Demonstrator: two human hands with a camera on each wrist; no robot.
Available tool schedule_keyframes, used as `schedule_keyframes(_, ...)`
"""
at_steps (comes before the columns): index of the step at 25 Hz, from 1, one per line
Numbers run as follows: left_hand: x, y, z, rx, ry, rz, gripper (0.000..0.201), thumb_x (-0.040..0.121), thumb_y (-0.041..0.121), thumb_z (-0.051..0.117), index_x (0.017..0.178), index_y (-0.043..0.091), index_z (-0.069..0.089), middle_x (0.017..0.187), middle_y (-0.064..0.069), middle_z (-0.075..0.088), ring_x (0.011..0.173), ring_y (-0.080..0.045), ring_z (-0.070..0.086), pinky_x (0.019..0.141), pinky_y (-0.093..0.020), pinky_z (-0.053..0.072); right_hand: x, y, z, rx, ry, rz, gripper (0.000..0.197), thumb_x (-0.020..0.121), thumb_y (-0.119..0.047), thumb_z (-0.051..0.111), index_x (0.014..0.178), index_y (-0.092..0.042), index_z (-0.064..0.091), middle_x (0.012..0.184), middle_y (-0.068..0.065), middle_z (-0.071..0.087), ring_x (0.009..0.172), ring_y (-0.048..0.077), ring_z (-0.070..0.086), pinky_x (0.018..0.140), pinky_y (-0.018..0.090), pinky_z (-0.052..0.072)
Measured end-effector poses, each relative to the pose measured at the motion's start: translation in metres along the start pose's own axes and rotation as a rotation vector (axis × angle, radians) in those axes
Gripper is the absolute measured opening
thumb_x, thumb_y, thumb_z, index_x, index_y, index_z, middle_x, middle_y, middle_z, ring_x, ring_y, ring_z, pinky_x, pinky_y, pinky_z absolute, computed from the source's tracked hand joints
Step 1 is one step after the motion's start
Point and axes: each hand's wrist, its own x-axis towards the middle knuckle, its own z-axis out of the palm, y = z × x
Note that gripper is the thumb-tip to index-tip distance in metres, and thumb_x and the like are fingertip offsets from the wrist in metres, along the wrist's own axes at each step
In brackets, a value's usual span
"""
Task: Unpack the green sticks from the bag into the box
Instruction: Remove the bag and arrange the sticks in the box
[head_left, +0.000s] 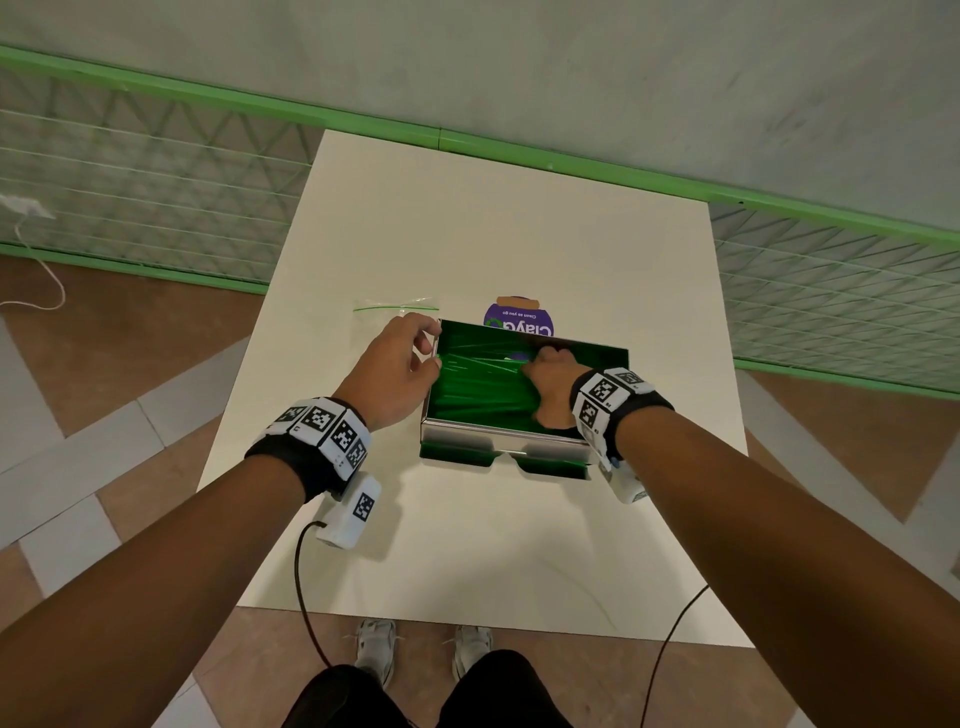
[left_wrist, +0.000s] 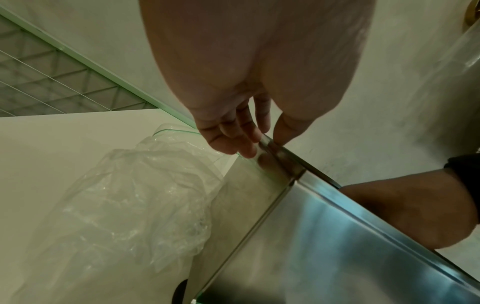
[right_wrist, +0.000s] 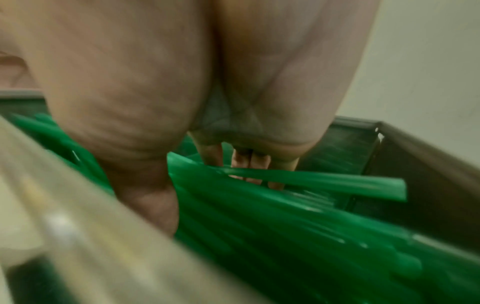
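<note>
Left hand (head_left: 395, 371) pinches the box (head_left: 498, 434) rim, right hand (head_left: 553, 387) grips sticks (head_left: 475, 387); empty bag (left_wrist: 135, 197) alongside.

Box (head_left: 498, 439) at mid-table (head_left: 467, 218), sticks (head_left: 470, 387) inside with right hand (head_left: 553, 387) among them, left hand (head_left: 397, 371) pinching its left wall, bag (head_left: 397, 306) behind-left on the table, a round label (head_left: 519, 317) behind.

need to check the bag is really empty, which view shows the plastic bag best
The left wrist view: the clear plastic bag lies crumpled on the table beside the box, large and close, with no sticks visible inside. The head view shows only its green zip strip beyond the left hand. The right wrist view misses it.
</note>
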Motion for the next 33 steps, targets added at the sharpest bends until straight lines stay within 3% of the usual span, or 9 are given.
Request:
schedule_keyframes(4,0.0,0.001,0.0,-0.008,0.004,-0.011,0.029,0.095,0.01,0.058,0.122,0.019,0.055,0.108,-0.007,0.056,0.086,-0.031,0.062,0.071,-0.019,0.046,-0.005,-0.001,0.001,0.129,-0.007,-0.025,0.059,0.084,-0.009,0.069,0.14,-0.012,0.049,0.139,0.015,0.049,0.121,0.034,0.057,0.099,0.039,0.052)
schedule_keyframes(9,-0.002,0.002,0.0,-0.005,-0.006,-0.017,0.028,0.096,0.01,0.058,0.122,0.019,0.053,0.107,-0.008,0.057,0.084,-0.033,0.063,0.071,-0.022,0.046,-0.013,0.002,-0.005,0.226,0.043,-0.042,0.07,0.086,-0.005,0.067,0.148,-0.014,0.034,0.12,0.017,0.062,0.104,0.034,0.065,0.086,0.041,0.057)
schedule_keyframes(13,-0.003,0.002,0.001,-0.02,-0.014,-0.025,0.027,0.096,0.011,0.057,0.121,0.021,0.052,0.107,-0.01,0.057,0.084,-0.035,0.062,0.071,-0.025,0.047,-0.02,0.0,-0.011,0.143,0.067,-0.116,0.06,0.088,-0.02,0.071,0.143,-0.014,0.047,0.124,0.013,0.065,0.11,0.032,0.064,0.092,0.039,0.055)
schedule_keyframes(17,-0.004,0.003,0.0,-0.02,-0.015,-0.026,0.027,0.096,0.009,0.056,0.12,0.021,0.052,0.108,-0.01,0.056,0.084,-0.035,0.062,0.071,-0.024,0.046,-0.026,0.003,-0.024,0.111,0.144,-0.14,0.083,0.084,-0.026,0.08,0.152,-0.014,0.035,0.146,0.012,0.051,0.131,0.031,0.052,0.106,0.04,0.046)
schedule_keyframes(20,-0.003,0.003,0.001,-0.019,-0.019,-0.03,0.027,0.096,0.01,0.056,0.12,0.022,0.051,0.107,-0.01,0.056,0.084,-0.035,0.062,0.071,-0.025,0.046,-0.03,0.006,-0.029,0.123,0.178,-0.133,0.061,0.092,-0.009,0.068,0.148,-0.018,0.046,0.144,0.012,0.055,0.131,0.032,0.054,0.106,0.041,0.047)
schedule_keyframes(24,-0.003,0.003,0.0,-0.006,-0.026,-0.039,0.027,0.097,0.011,0.056,0.12,0.021,0.051,0.108,-0.009,0.056,0.084,-0.034,0.062,0.069,-0.022,0.046,-0.039,0.009,-0.029,0.183,0.075,-0.174,0.02,0.089,-0.013,0.063,0.103,-0.021,0.074,0.097,-0.005,0.071,0.097,0.022,0.067,0.088,0.033,0.054)
schedule_keyframes(27,-0.003,0.004,0.0,0.0,-0.031,-0.046,0.027,0.097,0.012,0.056,0.121,0.022,0.05,0.107,-0.009,0.056,0.084,-0.033,0.062,0.069,-0.023,0.046,-0.04,0.003,-0.022,0.24,-0.052,-0.219,0.033,0.093,-0.015,0.062,0.121,-0.028,0.072,0.112,-0.008,0.075,0.106,0.015,0.067,0.101,0.034,0.051)
schedule_keyframes(29,-0.003,0.004,0.0,0.0,-0.034,-0.053,0.027,0.097,0.012,0.055,0.122,0.023,0.05,0.108,-0.009,0.056,0.083,-0.033,0.062,0.069,-0.022,0.046,-0.036,-0.001,-0.02,0.32,0.044,-0.242,0.039,0.095,-0.016,0.061,0.131,-0.028,0.066,0.124,-0.006,0.072,0.113,0.015,0.066,0.107,0.037,0.049)
schedule_keyframes(33,-0.001,0.003,0.0,0.003,-0.041,-0.062,0.027,0.098,0.012,0.055,0.121,0.024,0.049,0.108,-0.01,0.056,0.075,-0.021,0.057,0.066,-0.019,0.043,-0.031,-0.004,-0.028,0.388,0.315,-0.253,0.031,0.096,-0.022,0.061,0.126,-0.022,0.068,0.122,0.001,0.071,0.11,0.019,0.065,0.101,0.041,0.052)
